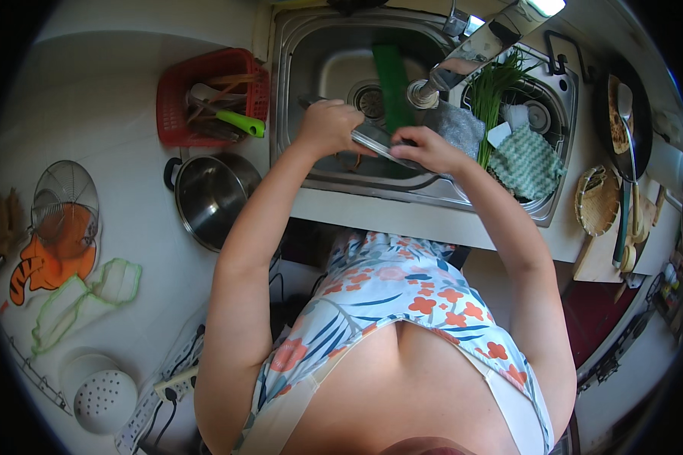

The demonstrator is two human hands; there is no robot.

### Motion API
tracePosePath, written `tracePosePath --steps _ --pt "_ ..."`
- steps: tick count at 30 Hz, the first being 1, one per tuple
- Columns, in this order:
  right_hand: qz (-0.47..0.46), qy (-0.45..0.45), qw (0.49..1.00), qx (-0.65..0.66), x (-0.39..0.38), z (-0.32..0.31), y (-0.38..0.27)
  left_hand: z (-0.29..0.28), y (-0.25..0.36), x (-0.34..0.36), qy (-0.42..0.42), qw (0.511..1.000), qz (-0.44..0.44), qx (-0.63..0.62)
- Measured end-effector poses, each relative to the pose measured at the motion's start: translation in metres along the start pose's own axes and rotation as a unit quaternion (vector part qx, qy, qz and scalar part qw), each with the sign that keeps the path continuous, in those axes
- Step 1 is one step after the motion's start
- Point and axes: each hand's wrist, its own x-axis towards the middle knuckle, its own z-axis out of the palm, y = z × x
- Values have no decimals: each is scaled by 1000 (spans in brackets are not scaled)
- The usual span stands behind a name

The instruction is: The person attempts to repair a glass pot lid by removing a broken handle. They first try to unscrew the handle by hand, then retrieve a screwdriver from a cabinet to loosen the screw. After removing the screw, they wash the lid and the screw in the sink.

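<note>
Silver-edged object, its exact kind unclear, slanted between your hands over the sink. Your left hand gripped its left part; your right hand grasped its right end.

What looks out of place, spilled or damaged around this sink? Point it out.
Mainly the long green leaves, crowded beside the green cloth to the right of the tap: fresh greens bunched up by a cloth seem a bit odd. No spill or damage stands out.
</note>
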Motion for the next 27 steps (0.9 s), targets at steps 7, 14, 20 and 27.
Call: tracePosePath --steps 7,14,20,27 --pt "-34 40 996 -74 -7 6 -8 -4 -1 3 -19 1000 -8 7" --pt "-62 60 995 -58 27 12 -36 -1 0 16 -31 999 38 11" --pt "-1 70 996 -61 -26 16 23 -4 -7 15 -38 999 24 -1" --pt "-53 168 984 -41 22 34 -38 -7 -4 25 -58 998 37 -6"
